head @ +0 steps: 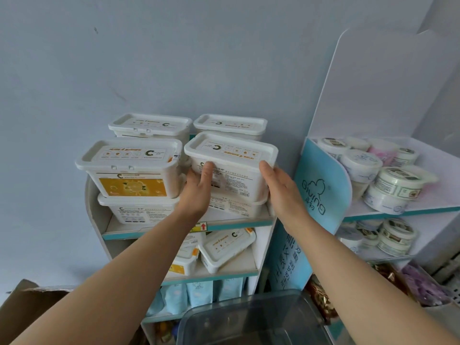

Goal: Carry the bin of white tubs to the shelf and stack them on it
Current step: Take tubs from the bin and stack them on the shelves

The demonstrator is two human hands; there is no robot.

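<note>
Far left of the grip and below it, a brown cardboard box (22, 302) shows a creased flap. Just left of the grip stands a stack of two. On top is a rectangular white plastic tub with a glossy yellow label (129, 170), round-cornered and lipped at the lid. It sits on a plain-fronted lower tub (134, 209). Beyond the grip, a rear tub (149, 125) sits at the wall with a second rear tub (230, 124) beside it. All stand on the top board of the shelf (149, 234), which is white with a teal edge strip.

The left hand (199, 188) lays straight fingers flat on the front left corner of the held tub (234, 155). The right hand (281, 190) presses its flat palm on the tub's right end, thumb up along the corner. The tub is squeezed between the two hands, and neither hand curls around it. It is smooth, matt white and tapers downward, with a flat printed lid. It sits directly above another white tub (239, 210) at the shelf's front right; whether its weight rests there I cannot tell.

Below the grip, a tilted tub (226, 247) leans on the next board, with soft pale blue pouches (199, 291) under that. The clear hard-walled bin (251, 319) is nearest the camera. Right of the grip, a curved blue panel (321, 185) fronts round white jars (361, 163) with banded labels.
</note>
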